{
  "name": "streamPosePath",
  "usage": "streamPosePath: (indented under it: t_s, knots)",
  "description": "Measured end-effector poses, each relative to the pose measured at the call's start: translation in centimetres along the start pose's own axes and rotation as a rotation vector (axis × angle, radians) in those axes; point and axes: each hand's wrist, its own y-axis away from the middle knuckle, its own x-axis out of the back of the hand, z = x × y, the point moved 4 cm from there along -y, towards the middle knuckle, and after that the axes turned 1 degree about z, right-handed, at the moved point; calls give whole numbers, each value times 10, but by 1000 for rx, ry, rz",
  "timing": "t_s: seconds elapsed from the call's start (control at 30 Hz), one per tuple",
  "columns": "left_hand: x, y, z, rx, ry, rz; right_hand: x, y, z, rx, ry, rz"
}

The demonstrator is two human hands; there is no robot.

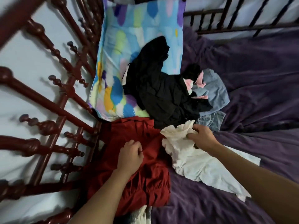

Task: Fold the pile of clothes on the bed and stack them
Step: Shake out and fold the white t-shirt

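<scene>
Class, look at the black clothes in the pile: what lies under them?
Under the black clothes show the colourful pillow, pink cloth and blue jeans. Anything lower in the pile is covered.

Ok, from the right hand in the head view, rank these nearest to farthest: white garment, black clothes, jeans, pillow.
From the right hand:
1. White garment: gripped in that hand, trailing toward the person.
2. Jeans: just beyond the hand, partly under the pile.
3. Black clothes: beyond and to the left; nearly level with the jeans, hard to call.
4. Pillow: farthest, against the headboard.
</scene>
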Motion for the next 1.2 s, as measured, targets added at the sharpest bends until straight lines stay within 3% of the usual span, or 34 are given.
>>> streamPosePath:
  t_s: [0.3,0.43,0.67,0.83,0.97,1.07,1.2]
  knots:
    - [46,-1,178,-395,73,-119,130,134,-72,285,24,5]
    - [73,21,261,-660,69,-99,195,197,-89,359,23,134]
    - [149,57,349,-556,619,-88,330,294,-51,297,-259,613]
    - [200,100,410,-565,815,-45,387,360,-28,298,-348,706]
    - [229,143,456,-640,785,82,429,427,-19,365,-345,822]
    - [238,184,483,-757,634,20,455,476,-7,381,-302,922]
    - [243,234,516,-868,490,-124,474,517,20,420,-397,918]
